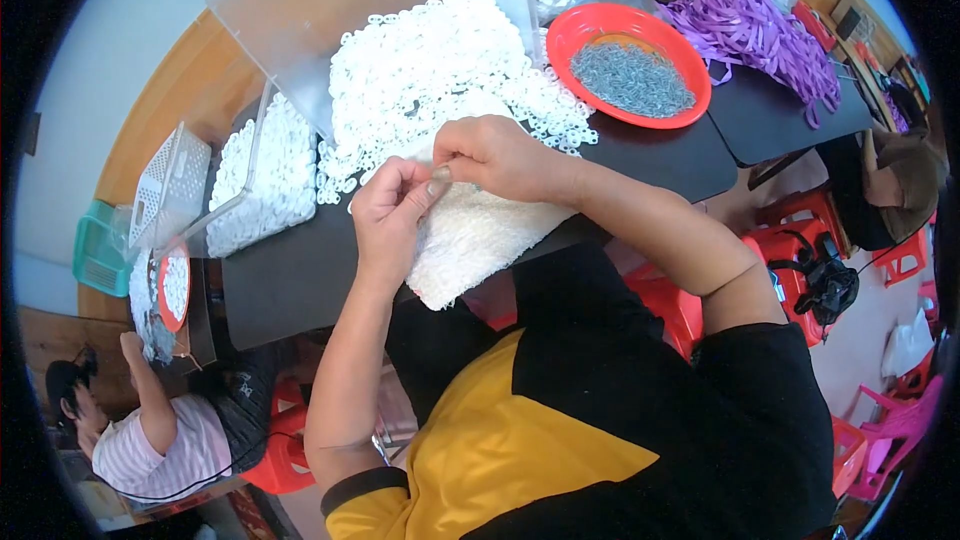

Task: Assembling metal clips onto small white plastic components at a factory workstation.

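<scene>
Both of my hands meet over a cream-white towel (487, 238) that hangs over the near edge of the dark table. My left hand (392, 208) is closed, thumb and fingers pinched together beside the right fingertips. Closed in a pinch too, my right hand (497, 156) bends down from the right. What sits between the fingertips is too small to make out. Just beyond the hands lies a big heap of small white plastic pieces (430, 65), spilling out of a clear plastic bin (285, 25).
A red bowl (692, 60) holds small grey metal pieces. Purple straps (745, 30) are piled at the right. On the left stand a clear box (215, 225) of white pieces, a white basket (172, 180) and a green basket (98, 245). Another person (165, 440) sits at lower left.
</scene>
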